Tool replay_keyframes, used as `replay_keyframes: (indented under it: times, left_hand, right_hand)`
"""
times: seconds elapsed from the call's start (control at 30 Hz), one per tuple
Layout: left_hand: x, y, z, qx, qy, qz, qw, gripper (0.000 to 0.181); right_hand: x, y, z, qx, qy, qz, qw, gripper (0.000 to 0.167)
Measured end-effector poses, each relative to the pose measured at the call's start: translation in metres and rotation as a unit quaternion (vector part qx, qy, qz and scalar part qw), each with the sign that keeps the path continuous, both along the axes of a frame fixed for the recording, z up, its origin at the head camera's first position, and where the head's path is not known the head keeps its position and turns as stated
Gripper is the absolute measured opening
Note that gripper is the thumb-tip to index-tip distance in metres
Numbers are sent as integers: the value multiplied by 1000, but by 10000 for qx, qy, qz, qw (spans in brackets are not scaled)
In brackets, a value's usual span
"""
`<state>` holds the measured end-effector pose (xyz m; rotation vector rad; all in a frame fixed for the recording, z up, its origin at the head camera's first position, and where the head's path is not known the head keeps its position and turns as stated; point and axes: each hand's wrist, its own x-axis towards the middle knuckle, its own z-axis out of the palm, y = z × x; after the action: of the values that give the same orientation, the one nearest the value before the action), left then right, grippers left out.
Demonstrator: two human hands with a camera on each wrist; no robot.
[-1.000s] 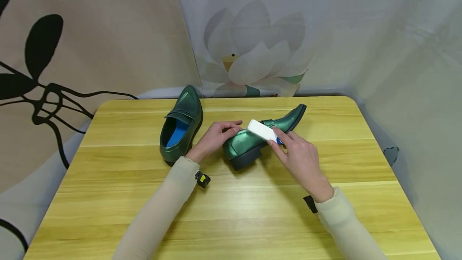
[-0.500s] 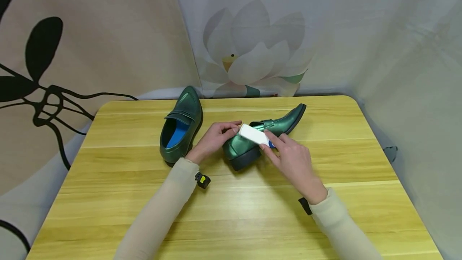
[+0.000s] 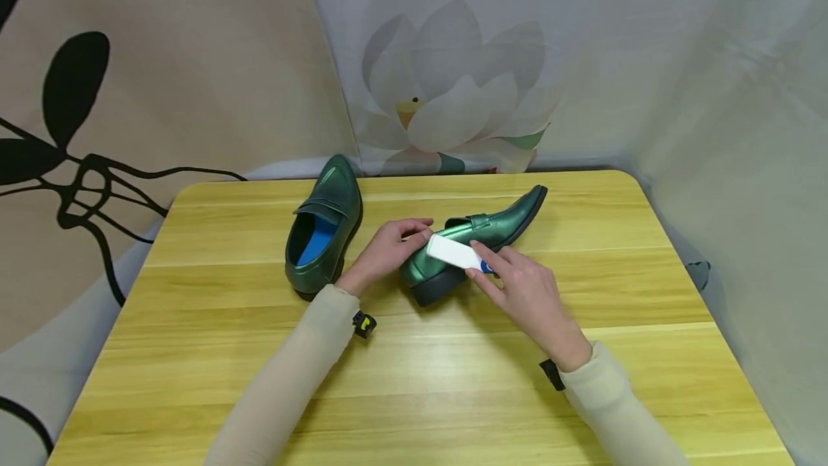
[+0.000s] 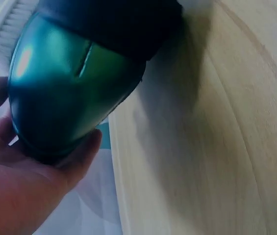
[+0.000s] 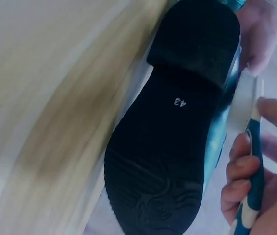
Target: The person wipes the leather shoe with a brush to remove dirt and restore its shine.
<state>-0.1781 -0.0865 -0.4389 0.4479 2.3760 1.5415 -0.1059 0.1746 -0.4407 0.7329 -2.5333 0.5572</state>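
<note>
A shiny green loafer (image 3: 501, 227) is tilted on its side, toe pointing to the far right. My left hand (image 3: 388, 254) holds it by the heel end, thumb and fingers around the back rim, as the left wrist view shows. My right hand (image 3: 527, 297) grips a brush (image 3: 455, 252) with a white head and a blue-and-white handle (image 5: 255, 171). The brush head lies against the shoe's upper side, near the heel. In the left wrist view, pale bristles (image 4: 8, 41) show beside the shoe. The black sole (image 5: 167, 122), marked 43, faces the right wrist camera.
A matching green loafer (image 3: 338, 185) with a blue insole stands upright at the left, beside my left hand, toe toward the back edge. The wooden table (image 3: 414, 394) has a curtain (image 3: 582, 92) with a printed flower behind it.
The brush in my right hand has moved left along the shoe toward the heel, then slightly down its side. My left hand and the held loafer have stayed nearly still.
</note>
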Motion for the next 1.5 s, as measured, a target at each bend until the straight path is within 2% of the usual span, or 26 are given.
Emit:
replay_keyframes:
  times: [0.1,0.3,0.4,0.53,0.6,0.83,0.93,1.13,1.23,1.3,1.43,1.5]
  left_hand:
    - [1,4,0,-276,187,-91,9994,32]
    - [1,7,0,-453,377,-292,9978,40]
    - [1,9,-1,-488,415,-352,9973,41]
    - [2,9,0,-411,290,-295,9983,41]
    - [2,8,1,-362,240,-273,9987,40]
    - [1,3,2,-266,229,-333,9988,33]
    - [0,-1,4,-255,224,-419,9985,32]
    - [-6,-12,4,-340,300,-496,9977,33]
    - [-10,-16,3,-398,353,-594,9968,34]
    - [-12,-17,3,-435,376,-630,9964,34]
    - [-13,-17,0,-451,418,-571,9965,32]
    - [-13,-16,0,-420,432,-544,9967,31]
  right_hand:
    - [-1,6,0,-36,-22,-56,10000,51]
    - [-7,29,2,-304,-132,-740,9967,48]
    - [-10,40,2,-451,-187,-1053,9932,45]
    - [-13,47,3,-567,-308,-1293,9895,42]
    - [-12,46,3,-570,-395,-1234,9899,42]
    - [-4,29,-1,-407,-520,-474,9967,47]
    - [-5,33,0,-416,-519,-574,9961,46]
    - [-15,53,1,-569,-586,-1176,9897,40]
    - [-17,58,-1,-611,-611,-1193,9891,39]
    - [-16,58,-2,-572,-623,-925,9921,40]
    - [-13,56,-8,-263,-654,-118,9974,45]
    - [-12,58,-11,-165,-654,78,9977,47]
